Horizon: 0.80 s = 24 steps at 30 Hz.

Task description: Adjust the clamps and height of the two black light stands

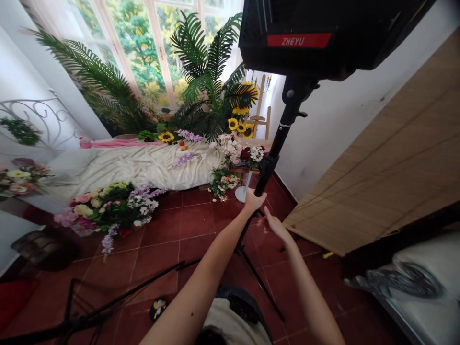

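Note:
My left hand point(254, 200) is wrapped round the black pole of a light stand point(268, 167). Just below it and to the right, my right hand point(272, 224) is beside the stand, thumb and fingers apart; its fingertips are blurred, and I cannot tell whether they touch the pole. On top of the stand sits a large black studio light point(323, 57) with a red ZHEYU label, tilted and cut off by the upper edge. The stand's legs spread onto the red tiled floor point(197, 218) and are partly hidden behind my left forearm.
A bed with a cream cover point(143, 165) stands by the window. Flower bunches point(104, 206), a palm point(212, 62) and a wooden easel point(258, 117) surround it. A bamboo blind point(373, 158) and silver-trimmed furniture point(406, 282) are right; another black stand point(118, 294) lies low left.

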Motion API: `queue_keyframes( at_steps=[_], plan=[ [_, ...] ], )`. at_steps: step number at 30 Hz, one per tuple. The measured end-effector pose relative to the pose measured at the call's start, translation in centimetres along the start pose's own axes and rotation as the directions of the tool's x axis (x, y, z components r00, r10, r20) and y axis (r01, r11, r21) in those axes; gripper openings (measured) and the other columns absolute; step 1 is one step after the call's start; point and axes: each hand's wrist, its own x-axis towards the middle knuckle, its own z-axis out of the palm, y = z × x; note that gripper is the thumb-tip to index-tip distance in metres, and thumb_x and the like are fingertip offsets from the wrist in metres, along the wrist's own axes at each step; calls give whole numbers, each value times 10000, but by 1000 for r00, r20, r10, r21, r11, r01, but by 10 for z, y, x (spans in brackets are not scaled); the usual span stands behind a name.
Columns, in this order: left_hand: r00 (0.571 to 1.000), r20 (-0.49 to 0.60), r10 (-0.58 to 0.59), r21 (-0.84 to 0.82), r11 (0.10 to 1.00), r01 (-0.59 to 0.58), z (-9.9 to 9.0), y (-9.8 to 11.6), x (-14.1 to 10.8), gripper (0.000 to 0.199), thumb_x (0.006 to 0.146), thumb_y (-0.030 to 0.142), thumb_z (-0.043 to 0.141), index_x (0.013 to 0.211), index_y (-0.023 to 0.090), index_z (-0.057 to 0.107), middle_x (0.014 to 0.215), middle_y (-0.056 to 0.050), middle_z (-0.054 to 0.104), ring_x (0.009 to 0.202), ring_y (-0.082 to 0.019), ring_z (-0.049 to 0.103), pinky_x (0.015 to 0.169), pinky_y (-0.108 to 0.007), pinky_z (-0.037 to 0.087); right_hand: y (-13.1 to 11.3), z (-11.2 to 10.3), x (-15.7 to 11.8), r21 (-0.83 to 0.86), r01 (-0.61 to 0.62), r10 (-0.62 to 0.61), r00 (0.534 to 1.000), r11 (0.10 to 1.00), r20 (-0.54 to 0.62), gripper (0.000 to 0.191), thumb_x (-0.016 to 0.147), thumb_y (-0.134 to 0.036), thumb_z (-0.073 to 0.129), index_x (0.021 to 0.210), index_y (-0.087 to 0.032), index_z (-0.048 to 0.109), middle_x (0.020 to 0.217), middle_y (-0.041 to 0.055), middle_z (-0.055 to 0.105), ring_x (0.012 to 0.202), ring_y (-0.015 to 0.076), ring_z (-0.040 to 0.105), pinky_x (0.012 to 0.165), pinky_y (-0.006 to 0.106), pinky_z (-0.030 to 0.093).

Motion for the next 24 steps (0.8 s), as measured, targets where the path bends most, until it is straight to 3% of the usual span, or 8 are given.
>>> queue_keyframes(
  at_steps=[3,6,10,11,13,17,20,24],
  plan=[
    [999,14,51,30,998,-51,0,-2,1,193,579,225,657,505,137,502,485,17,461,523,-88,457,483,-192,343,-2,-4,-2,-103,223,-234,967,969,-105,464,673,-646,609,692,-186,549,688,53,631,586,150,549,568,277,470],
    [997,27,72,34,997,-73,-1,-5,1,206,601,239,629,495,138,484,485,29,434,495,-68,403,467,-189,309,-22,-9,-5,-177,442,-474,848,879,-237,460,588,-520,751,833,-194,539,845,51,625,722,159,567,687,294,485],
    [996,73,55,17,998,-57,-2,-10,3,246,600,254,637,478,134,461,477,42,396,475,-50,339,439,-186,247,-96,-14,-14,-122,693,-693,661,711,-289,638,608,-421,776,1130,-235,461,1173,77,541,981,170,557,859,326,470],
    [996,75,47,17,999,-49,-3,-10,3,257,595,259,642,472,134,454,475,45,391,471,-47,330,437,-187,238,-119,-14,-17,-108,747,-741,611,656,-277,705,599,-410,785,1184,-248,427,1206,76,526,1027,175,547,885,335,463],
    [997,65,32,24,999,-34,-3,-10,3,270,583,264,652,463,136,448,470,47,387,464,-45,322,437,-190,230,-162,-11,-18,-72,808,-799,559,585,-222,775,594,-409,789,1236,-256,382,1168,69,553,1023,181,562,875,351,475],
    [999,39,12,62,998,-14,-3,-7,2,269,582,265,651,446,135,458,453,49,372,447,-45,314,439,-198,225,-208,3,-9,-52,813,-801,557,580,-217,617,600,-430,778,1096,-230,471,895,26,639,801,177,621,743,346,515],
    [999,36,-4,109,994,0,-3,-5,1,246,590,269,657,464,126,502,455,43,398,447,-52,343,446,-199,246,-209,13,4,-44,795,-763,562,605,-319,451,633,-443,748,938,-215,507,708,-19,601,619,150,597,620,310,513],
    [997,82,-6,71,998,0,-9,-3,0,240,610,319,693,561,110,586,505,18,497,493,-79,445,484,-201,332,-202,11,16,-76,808,-765,516,584,-386,380,613,-404,768,786,-212,489,625,-46,538,552,124,550,556,271,490]
  ],
)
